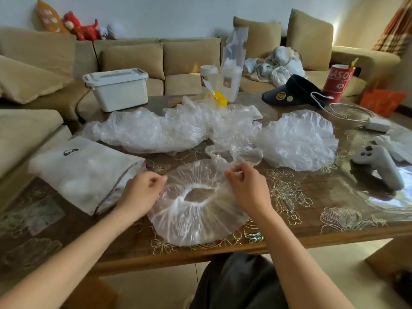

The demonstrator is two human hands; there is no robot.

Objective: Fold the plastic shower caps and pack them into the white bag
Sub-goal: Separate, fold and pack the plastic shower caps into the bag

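A clear plastic shower cap (196, 217) lies spread flat near the table's front edge, its elastic opening facing up. My left hand (142, 192) pinches the cap's far left rim. My right hand (247, 186) pinches its far right rim with curled fingers. The white bag (84, 172) lies on its side to the left, its open mouth facing the cap. Behind the cap sits a long pile of crumpled clear caps (169, 130), and one more round cap (298, 139) lies to the right.
A grey game controller (379, 166) and a white charger with cable (376, 124) lie at the right. A dark visor (292, 91), a red cup (337, 82), a white lidded box (117, 88) and a tall clear packet (233, 72) stand at the back. A beige sofa surrounds the table.
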